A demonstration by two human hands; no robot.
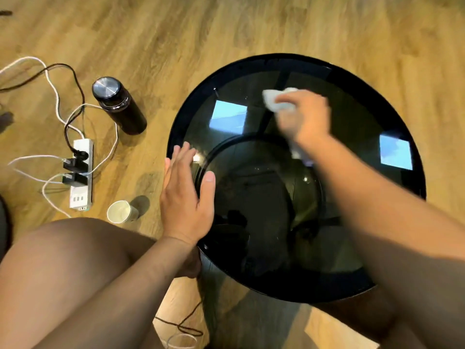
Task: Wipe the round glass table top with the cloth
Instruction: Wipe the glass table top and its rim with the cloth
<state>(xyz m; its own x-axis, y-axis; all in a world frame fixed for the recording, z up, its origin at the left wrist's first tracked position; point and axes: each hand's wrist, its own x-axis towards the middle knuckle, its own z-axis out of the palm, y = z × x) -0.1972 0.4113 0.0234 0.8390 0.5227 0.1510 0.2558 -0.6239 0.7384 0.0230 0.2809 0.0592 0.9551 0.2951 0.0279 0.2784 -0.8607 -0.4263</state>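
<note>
— How are the arms shown?
— The left forearm (pixel 141 280) and the right forearm (pixel 377 210) are both seen bare, right to the edge of the frame.
— And the hands?
— The left hand (pixel 186 195) is seen bare, with a short-trimmed thumbnail (the only nail shown clearly). The right hand (pixel 305 117) is smeared by blur, so its details cannot be told.
— Is more of the body seen?
— A bare leg (pixel 63 260) is shown at lower left, knee and thigh uncovered.
</note>
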